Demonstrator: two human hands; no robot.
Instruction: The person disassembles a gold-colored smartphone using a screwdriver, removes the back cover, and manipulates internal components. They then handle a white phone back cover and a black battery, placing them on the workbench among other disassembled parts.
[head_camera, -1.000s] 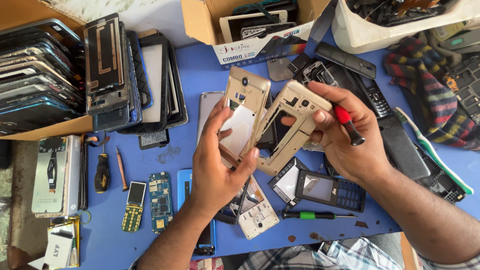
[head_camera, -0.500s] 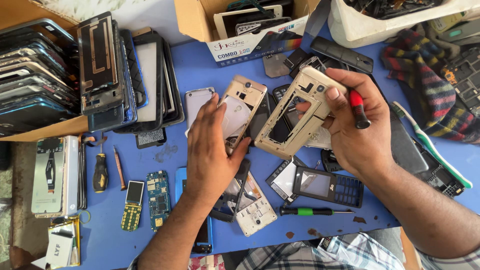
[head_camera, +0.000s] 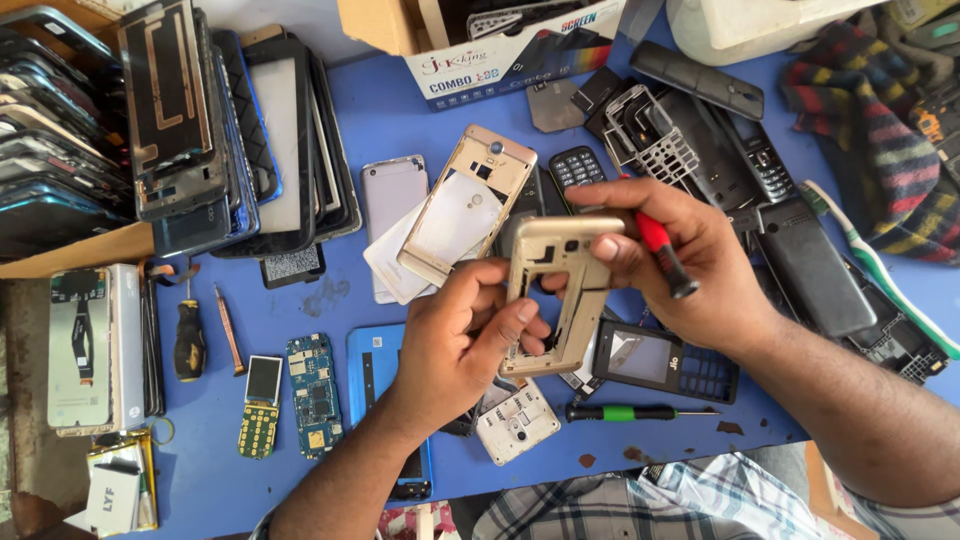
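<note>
While both hands worked above blue table (head_camera: 350, 120), stack of dark phone frames (head_camera: 230, 130) stood at far left; striped cloth (head_camera: 880, 150) at far right; cardboard box (head_camera: 500, 50) at top edge; gold back cover (head_camera: 465, 205) lay flat on table, just left of hands; gold phone frame (head_camera: 560, 295) held upright-tilted between hands, over table centre; left hand (head_camera: 460, 350) gripped frame's lower edge, fingers curled; right hand (head_camera: 680, 265) pinched frame's top, red-handled screwdriver (head_camera: 665, 255) tucked in same fist; green-handled screwdriver (head_camera: 625, 411) lay below; small circuit board (head_camera: 313, 392) lower left.
</note>
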